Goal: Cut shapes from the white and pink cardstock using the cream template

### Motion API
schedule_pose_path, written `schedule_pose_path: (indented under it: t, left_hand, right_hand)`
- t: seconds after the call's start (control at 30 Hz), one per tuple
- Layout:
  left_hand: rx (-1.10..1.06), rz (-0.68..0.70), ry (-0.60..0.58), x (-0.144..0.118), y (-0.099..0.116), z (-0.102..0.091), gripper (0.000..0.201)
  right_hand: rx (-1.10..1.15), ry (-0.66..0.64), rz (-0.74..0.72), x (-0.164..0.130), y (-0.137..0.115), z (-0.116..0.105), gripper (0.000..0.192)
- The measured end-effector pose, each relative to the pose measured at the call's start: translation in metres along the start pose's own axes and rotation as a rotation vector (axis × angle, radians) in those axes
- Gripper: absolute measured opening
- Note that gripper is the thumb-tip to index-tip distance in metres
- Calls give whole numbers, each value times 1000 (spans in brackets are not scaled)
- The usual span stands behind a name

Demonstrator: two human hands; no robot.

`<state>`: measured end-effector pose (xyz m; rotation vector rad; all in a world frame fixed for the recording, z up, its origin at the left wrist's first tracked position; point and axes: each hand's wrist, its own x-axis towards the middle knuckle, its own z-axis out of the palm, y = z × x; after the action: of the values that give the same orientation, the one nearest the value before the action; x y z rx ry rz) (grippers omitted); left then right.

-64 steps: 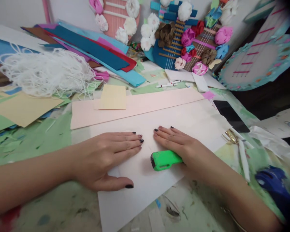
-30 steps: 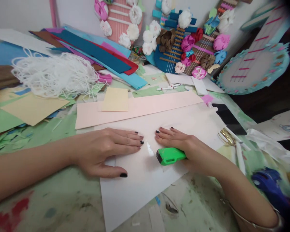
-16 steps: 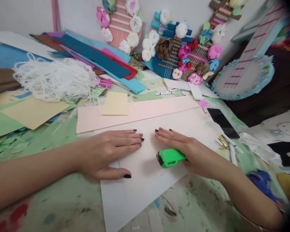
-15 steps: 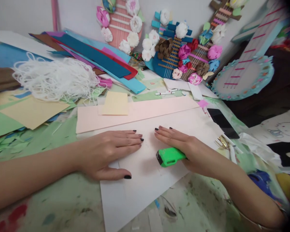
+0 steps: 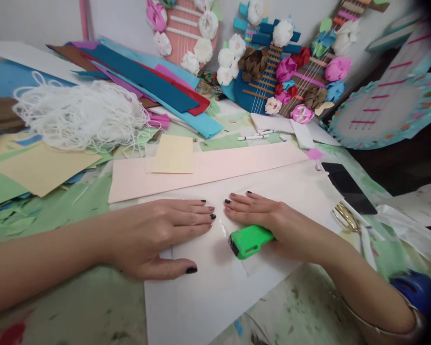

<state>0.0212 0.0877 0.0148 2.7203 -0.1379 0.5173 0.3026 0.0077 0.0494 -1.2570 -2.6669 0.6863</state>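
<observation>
Flat white paper is spread, seemingly unfinished; left hand lies flat, right hand holds a green plastic tool.

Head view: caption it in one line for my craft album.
Left hand and right hand over white paper, a green tool tucked under the right, flower-trimmed craft instruments behind.

On the green, paint-stained worktop, a loose tangle of white string lay at ten o'clock in the view. Long, flat strips of blue, red and purple paper overlapped at eleven o'clock. A dark-blue, lute-shaped model stood at one o'clock, a round, turquoise-fringed model at two. A black, rectangular phone lay at three o'clock, near a gold-coloured metal clip. A pointed sheet of beige paper lay at nine.
</observation>
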Motion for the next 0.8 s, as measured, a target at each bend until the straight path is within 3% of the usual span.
schedule_pose_path:
  t: [0.4, 0.57, 0.8]
  left_hand:
    - [-11, 36, 34, 0, -3, 0, 52]
    - [18, 34, 109, -4, -5, 4, 54]
    - [46, 7, 67, -2, -2, 3, 48]
  right_hand:
    - [-71, -29, 20, -1, -2, 3, 94]
    - [-106, 57, 26, -1, -4, 6, 85]
    - [-163, 60, 51, 8, -5, 9, 79]
